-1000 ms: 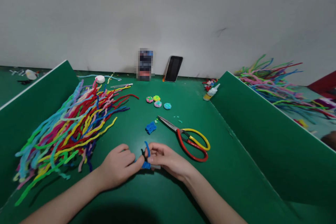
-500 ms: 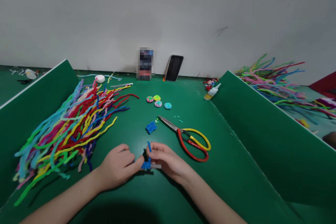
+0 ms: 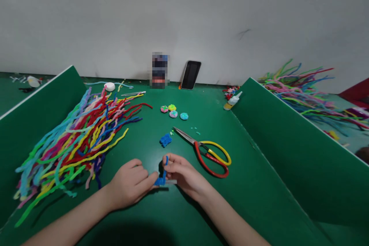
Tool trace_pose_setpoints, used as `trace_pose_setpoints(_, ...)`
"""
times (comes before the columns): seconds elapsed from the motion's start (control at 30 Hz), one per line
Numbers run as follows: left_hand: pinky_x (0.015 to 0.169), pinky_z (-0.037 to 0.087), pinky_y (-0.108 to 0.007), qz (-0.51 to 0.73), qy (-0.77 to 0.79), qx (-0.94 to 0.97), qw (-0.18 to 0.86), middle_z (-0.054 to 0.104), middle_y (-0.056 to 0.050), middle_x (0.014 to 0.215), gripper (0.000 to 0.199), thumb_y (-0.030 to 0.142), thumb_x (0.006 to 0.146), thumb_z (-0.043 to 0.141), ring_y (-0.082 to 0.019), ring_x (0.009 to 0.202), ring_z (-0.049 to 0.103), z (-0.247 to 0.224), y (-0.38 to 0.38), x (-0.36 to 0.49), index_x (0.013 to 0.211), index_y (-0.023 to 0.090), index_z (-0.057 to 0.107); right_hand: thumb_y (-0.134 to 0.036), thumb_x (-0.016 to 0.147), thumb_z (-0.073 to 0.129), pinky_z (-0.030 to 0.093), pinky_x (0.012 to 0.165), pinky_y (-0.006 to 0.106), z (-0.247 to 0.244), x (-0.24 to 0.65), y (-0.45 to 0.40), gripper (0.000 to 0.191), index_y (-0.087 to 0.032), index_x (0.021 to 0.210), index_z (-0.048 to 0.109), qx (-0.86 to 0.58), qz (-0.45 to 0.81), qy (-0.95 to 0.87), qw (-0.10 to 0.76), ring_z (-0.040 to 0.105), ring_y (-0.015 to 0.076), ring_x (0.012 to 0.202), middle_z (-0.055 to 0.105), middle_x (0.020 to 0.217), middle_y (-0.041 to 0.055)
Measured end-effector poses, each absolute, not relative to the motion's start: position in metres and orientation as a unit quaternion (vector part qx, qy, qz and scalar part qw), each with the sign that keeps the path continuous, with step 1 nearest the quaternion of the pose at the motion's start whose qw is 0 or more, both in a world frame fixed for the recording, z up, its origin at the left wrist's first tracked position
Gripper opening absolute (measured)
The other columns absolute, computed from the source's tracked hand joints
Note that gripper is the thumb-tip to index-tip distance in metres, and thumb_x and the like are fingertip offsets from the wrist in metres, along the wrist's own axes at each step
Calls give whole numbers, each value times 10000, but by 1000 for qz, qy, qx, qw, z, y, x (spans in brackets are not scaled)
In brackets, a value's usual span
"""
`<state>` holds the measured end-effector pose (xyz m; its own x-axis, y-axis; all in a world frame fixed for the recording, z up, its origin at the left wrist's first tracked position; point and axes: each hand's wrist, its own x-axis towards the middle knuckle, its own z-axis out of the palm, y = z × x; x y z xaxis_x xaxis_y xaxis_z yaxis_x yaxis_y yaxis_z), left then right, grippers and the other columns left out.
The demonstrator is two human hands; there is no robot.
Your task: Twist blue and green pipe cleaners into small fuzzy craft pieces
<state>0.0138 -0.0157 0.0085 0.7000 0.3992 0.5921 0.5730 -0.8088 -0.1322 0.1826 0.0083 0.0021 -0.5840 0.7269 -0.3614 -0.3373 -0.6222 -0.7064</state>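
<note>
A blue pipe cleaner is coiled round a thin pale rod, its loose end standing upward. My left hand is closed, thumb and fingers pinching the coiled part and the rod's left portion, which the hand mostly hides. With thumb and forefinger, my right hand grips the pipe cleaner's raised end; the rod's right tip pokes out beneath that hand. Just beyond lies a small blue fuzzy piece. Scissors with one red and one yellow handle rest to the right, blades slightly apart.
Many coloured pipe cleaners are heaped at left. Farther back sit several small fuzzy discs, tweezers, a glue bottle and a phone leaning on the wall. Green partitions stand on both sides.
The pipe cleaner's raised end has tilted slightly to the right along with my right fingers. My left hand keeps its pinch in nearly the same place.
</note>
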Motion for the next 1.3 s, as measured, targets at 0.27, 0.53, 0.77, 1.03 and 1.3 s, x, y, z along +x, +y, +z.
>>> trace_pose_setpoints(0.27, 544, 392, -241, -282, -277, -911, 120, 476, 29, 437, 138, 175, 834, 328, -95, 429, 386, 9, -17, 13, 844, 121, 454, -152, 555, 635, 298, 476, 168, 1, 183, 8, 192, -153, 641, 464, -317, 840, -313, 310, 404, 33, 470, 459, 554, -70)
trace_pose_setpoints(0.53, 559, 389, -250, -290, -324, -899, 56, 489, 19, 479, 159, 214, 840, 314, -105, 449, 409, 3, -18, 13, 833, 147, 458, -188, 581, 634, 341, 511, 191, 2, 183, 7, 183, -158, 659, 471, -315, 832, -332, 315, 450, 50, 476, 467, 532, -71)
trace_pose_setpoints(0.77, 516, 366, -238, -307, -388, -869, 15, 503, 3, 501, 248, 252, 848, 274, -119, 474, 420, 3, -17, 11, 764, 155, 486, -224, 616, 617, 369, 533, 206, 1, 181, 6, 162, -159, 678, 482, -338, 823, -323, 322, 452, 55, 473, 479, 508, -66)
trace_pose_setpoints(1.03, 485, 365, -227, -292, -486, -823, -25, 540, -8, 544, 267, 283, 837, 294, -131, 509, 470, 4, -14, 9, 743, 158, 510, -341, 676, 570, 376, 508, 206, -5, 178, 6, 209, -143, 665, 507, -346, 806, -341, 337, 441, 46, 460, 485, 546, -48)
trace_pose_setpoints(1.3, 493, 384, -230, -282, -552, -782, -58, 546, -9, 544, 298, 322, 830, 272, -139, 520, 504, 3, -11, 9, 705, 177, 500, -398, 679, 538, 397, 520, 231, -2, 175, 5, 261, -138, 698, 532, -363, 779, -402, 317, 446, 54, 460, 466, 561, -43)
